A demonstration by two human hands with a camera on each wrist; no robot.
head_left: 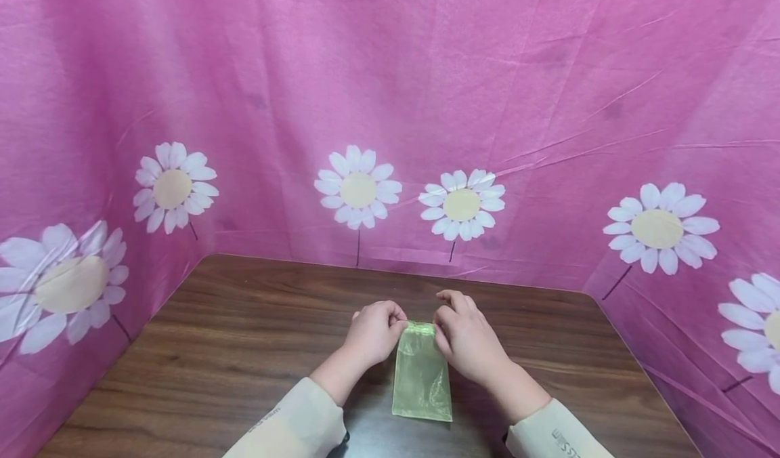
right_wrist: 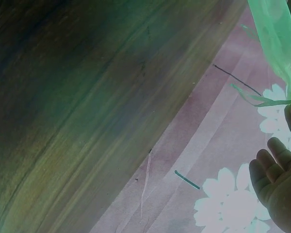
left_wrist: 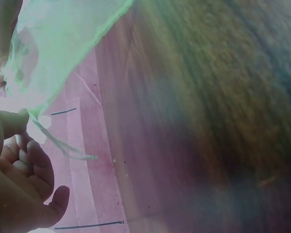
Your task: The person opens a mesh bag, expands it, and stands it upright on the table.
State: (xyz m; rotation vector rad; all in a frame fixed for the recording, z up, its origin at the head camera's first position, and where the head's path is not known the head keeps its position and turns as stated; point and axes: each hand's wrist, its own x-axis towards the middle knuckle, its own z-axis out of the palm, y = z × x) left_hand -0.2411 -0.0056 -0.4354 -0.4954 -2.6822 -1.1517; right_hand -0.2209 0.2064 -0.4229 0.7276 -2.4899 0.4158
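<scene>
A sheer green organza drawstring bag (head_left: 423, 380) hangs above the table, its gathered top edge uppermost. My left hand (head_left: 378, 330) pinches the top left corner between thumb and forefinger. At the opposite corner, my right hand (head_left: 466, 336) pinches the bag with its other fingers raised. In the left wrist view, a thin ribbon loop (left_wrist: 63, 145) trails from the corner beside the left hand (left_wrist: 19, 170). Another ribbon (right_wrist: 262, 101) sticks out near the right hand (right_wrist: 281, 179) in the right wrist view. The bag looks flat; nothing shows inside it.
A dark wood-grain table (head_left: 244, 349) lies beneath both hands. Behind it and along both sides hangs a pink cloth (head_left: 390, 72) printed with large white daisies, meeting the table's back edge.
</scene>
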